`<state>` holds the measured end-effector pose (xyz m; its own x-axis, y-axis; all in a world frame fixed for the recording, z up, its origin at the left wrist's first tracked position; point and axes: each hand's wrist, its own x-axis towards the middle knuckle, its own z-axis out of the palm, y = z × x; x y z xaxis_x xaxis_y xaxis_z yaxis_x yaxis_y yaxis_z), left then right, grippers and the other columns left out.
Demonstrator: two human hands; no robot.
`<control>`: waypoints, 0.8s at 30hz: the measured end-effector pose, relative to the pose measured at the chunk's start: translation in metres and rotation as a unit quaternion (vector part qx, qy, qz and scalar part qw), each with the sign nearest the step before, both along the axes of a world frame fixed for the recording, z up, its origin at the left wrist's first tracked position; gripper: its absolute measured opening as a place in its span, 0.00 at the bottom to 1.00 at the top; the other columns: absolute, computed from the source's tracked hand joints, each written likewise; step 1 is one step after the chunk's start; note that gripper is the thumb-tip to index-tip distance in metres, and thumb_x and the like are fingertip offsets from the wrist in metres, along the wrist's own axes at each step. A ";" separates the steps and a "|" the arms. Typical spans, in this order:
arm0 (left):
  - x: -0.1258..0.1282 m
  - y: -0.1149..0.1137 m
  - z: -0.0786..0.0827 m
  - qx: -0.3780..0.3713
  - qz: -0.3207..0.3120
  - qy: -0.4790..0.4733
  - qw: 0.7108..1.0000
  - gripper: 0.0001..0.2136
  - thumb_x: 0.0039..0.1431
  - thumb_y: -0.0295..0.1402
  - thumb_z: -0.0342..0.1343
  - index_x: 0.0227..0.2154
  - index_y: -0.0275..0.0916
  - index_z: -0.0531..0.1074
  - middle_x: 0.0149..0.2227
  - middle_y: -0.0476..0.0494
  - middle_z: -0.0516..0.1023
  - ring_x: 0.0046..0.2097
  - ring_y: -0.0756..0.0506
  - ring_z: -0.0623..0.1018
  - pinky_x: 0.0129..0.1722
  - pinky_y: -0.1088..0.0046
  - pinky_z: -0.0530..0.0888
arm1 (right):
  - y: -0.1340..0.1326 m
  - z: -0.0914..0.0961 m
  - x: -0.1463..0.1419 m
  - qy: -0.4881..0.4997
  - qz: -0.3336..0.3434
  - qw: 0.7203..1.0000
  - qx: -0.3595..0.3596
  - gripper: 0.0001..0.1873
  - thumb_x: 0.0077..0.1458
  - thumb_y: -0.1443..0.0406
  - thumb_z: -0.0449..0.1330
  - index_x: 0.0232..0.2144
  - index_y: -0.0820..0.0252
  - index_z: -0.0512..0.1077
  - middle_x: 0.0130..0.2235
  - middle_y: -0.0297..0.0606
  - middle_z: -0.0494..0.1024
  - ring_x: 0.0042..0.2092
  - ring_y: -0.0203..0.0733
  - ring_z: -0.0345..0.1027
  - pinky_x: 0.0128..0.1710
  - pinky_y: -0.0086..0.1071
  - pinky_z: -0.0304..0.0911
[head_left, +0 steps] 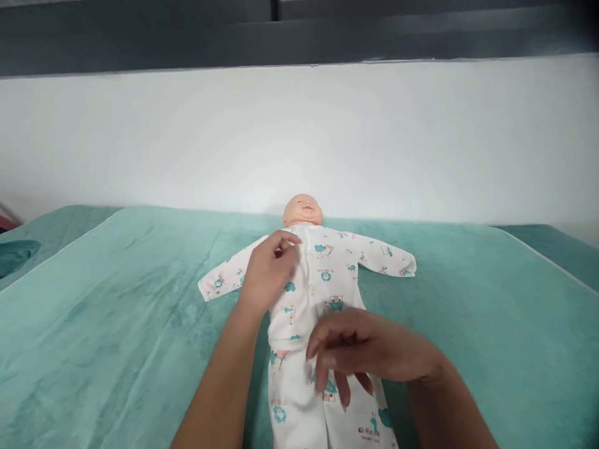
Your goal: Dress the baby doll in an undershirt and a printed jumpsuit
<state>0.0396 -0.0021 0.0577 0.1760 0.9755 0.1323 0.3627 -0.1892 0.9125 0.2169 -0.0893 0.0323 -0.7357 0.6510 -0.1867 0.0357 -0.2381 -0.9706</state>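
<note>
A baby doll (pixel 303 211) lies on its back, dressed in a white long-sleeved top (pixel 327 249) with teal and pink prints. White printed trousers (pixel 299 399) cover its legs, and their lower ends run out of view. My left hand (pixel 275 268) is curled over the chest, its thumb and index finger closed at the front edge of the top, just below the neck. Over the trousers hovers my right hand (pixel 360 349), slightly blurred, with loosely bent fingers apart and nothing visible in them.
A teal cloth (pixel 140 312) with some creases covers the surface under the doll. Behind the doll's head rises a white wall (pixel 299 131), with a dark band (pixel 187 43) along the top. At the far left is a darker teal round shape (pixel 19 254).
</note>
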 end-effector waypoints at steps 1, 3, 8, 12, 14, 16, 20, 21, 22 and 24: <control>0.001 0.003 -0.005 0.026 0.032 -0.011 0.999 0.09 0.57 0.31 0.49 0.37 0.42 0.73 0.26 0.53 0.71 0.25 0.52 0.71 0.26 0.76 0.69 | 0.000 -0.002 0.004 0.054 -0.004 0.998 0.018 0.11 0.60 0.58 0.59 0.40 0.60 0.72 0.37 0.40 0.82 0.29 0.36 0.77 0.18 0.21 0.61; 0.004 0.008 -0.015 0.100 0.081 -0.008 0.992 0.09 0.58 0.32 0.50 0.37 0.42 0.74 0.34 0.49 0.75 0.33 0.49 0.75 0.34 0.74 0.73 | 0.003 -0.006 0.013 0.164 -0.128 0.975 0.084 0.07 0.61 0.60 0.59 0.39 0.56 0.74 0.38 0.37 0.81 0.33 0.36 0.77 0.23 0.24 0.67; 0.005 0.016 -0.029 0.163 0.019 0.002 0.986 0.12 0.62 0.35 0.51 0.45 0.44 0.75 0.54 0.45 0.74 0.57 0.45 0.71 0.57 0.66 0.69 | 0.025 -0.024 0.020 0.052 -0.515 0.832 0.201 0.13 0.60 0.58 0.59 0.47 0.48 0.74 0.56 0.35 0.74 0.59 0.44 0.65 0.60 0.43 0.60; -0.004 0.020 -0.030 0.074 -0.080 -0.020 0.994 0.14 0.64 0.38 0.51 0.50 0.48 0.74 0.62 0.51 0.68 0.65 0.46 0.62 0.66 0.66 0.58 | 0.048 -0.045 0.020 -0.136 -0.488 0.842 0.185 0.24 0.58 0.51 0.58 0.56 0.45 0.69 0.63 0.33 0.66 0.65 0.48 0.56 0.66 0.50 0.46; -0.006 0.022 -0.033 0.055 -0.066 -0.020 0.996 0.15 0.64 0.39 0.51 0.51 0.48 0.73 0.63 0.51 0.67 0.66 0.46 0.61 0.67 0.65 0.56 | 0.057 -0.052 0.028 -0.151 -0.501 0.831 0.191 0.25 0.56 0.51 0.58 0.55 0.47 0.71 0.61 0.34 0.70 0.62 0.49 0.61 0.64 0.49 0.52; -0.007 0.025 -0.038 0.062 -0.010 -0.012 0.998 0.16 0.64 0.38 0.49 0.52 0.45 0.72 0.61 0.49 0.69 0.64 0.46 0.65 0.67 0.64 0.57 | 0.063 -0.055 0.044 -0.168 -0.546 0.799 0.188 0.23 0.54 0.52 0.58 0.50 0.52 0.74 0.53 0.38 0.77 0.55 0.49 0.69 0.58 0.48 0.59; -0.017 0.031 -0.056 0.144 0.100 0.076 0.982 0.17 0.65 0.34 0.44 0.52 0.39 0.72 0.57 0.41 0.73 0.60 0.43 0.69 0.63 0.58 0.63 | 0.066 -0.062 0.092 -0.346 -0.623 0.679 0.176 0.25 0.52 0.54 0.56 0.47 0.63 0.73 0.44 0.49 0.79 0.47 0.54 0.72 0.50 0.47 0.64; -0.023 0.031 -0.061 0.168 0.112 0.119 0.972 0.17 0.65 0.33 0.44 0.52 0.38 0.71 0.57 0.40 0.73 0.60 0.42 0.69 0.63 0.56 0.63 | 0.065 -0.065 0.102 -0.410 -0.623 0.640 0.183 0.27 0.51 0.54 0.56 0.49 0.65 0.72 0.46 0.53 0.77 0.49 0.57 0.70 0.51 0.49 0.63; -0.031 0.030 -0.066 0.187 0.118 0.168 0.961 0.18 0.64 0.32 0.44 0.53 0.38 0.70 0.57 0.39 0.72 0.60 0.40 0.69 0.63 0.55 0.63 | 0.064 -0.068 0.111 -0.466 -0.612 0.610 0.191 0.29 0.52 0.54 0.56 0.51 0.67 0.71 0.48 0.57 0.75 0.52 0.61 0.68 0.52 0.51 0.61; -0.051 0.026 -0.073 0.207 0.113 0.270 0.934 0.20 0.61 0.29 0.45 0.56 0.39 0.67 0.59 0.39 0.70 0.61 0.39 0.67 0.63 0.52 0.60 | 0.063 -0.074 0.123 -0.537 -0.582 0.580 0.190 0.31 0.53 0.53 0.54 0.53 0.70 0.68 0.51 0.62 0.72 0.56 0.65 0.64 0.54 0.53 0.58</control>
<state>-0.0112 0.0241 -0.0153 0.1220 0.8805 0.4580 0.8215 -0.3486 0.4513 0.3398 -0.0267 -0.0413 0.6515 0.7345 0.1899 0.6986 -0.4831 -0.5278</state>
